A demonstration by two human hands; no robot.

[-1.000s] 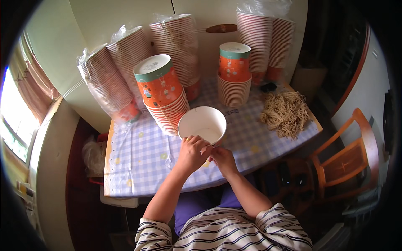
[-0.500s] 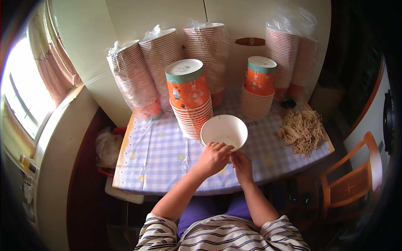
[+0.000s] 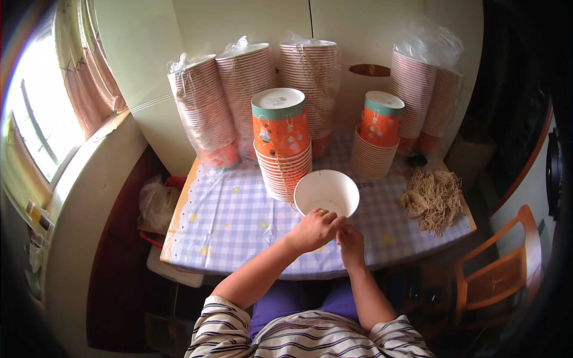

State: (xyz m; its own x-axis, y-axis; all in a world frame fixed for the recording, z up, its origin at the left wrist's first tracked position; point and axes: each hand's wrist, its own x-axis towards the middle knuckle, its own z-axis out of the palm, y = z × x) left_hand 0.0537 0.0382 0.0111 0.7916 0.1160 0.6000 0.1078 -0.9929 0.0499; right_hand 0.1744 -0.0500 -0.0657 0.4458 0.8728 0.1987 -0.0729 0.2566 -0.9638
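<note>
A paper bucket with a white inside stands on the table in front of me, its mouth facing up and slightly toward me. At its near rim, my left hand is closed with fingers bent over the edge. Just outside the same rim, my right hand is closed in a pinch, close to the left fingertips. Whatever the right fingers hold is too small or hidden to make out. Behind the bucket rises a stack of orange and green paper buckets, upside down, with strings hanging down its side.
A smaller bucket stack stands right of centre, beside a heap of beige strings. Tall plastic-wrapped stacks line the back. A checked cloth covers the table. A wooden chair is at the right.
The view has shifted, so the whole scene sits slightly lower and farther right. Both hands stay at the bucket's near rim, with only slight finger movement.
</note>
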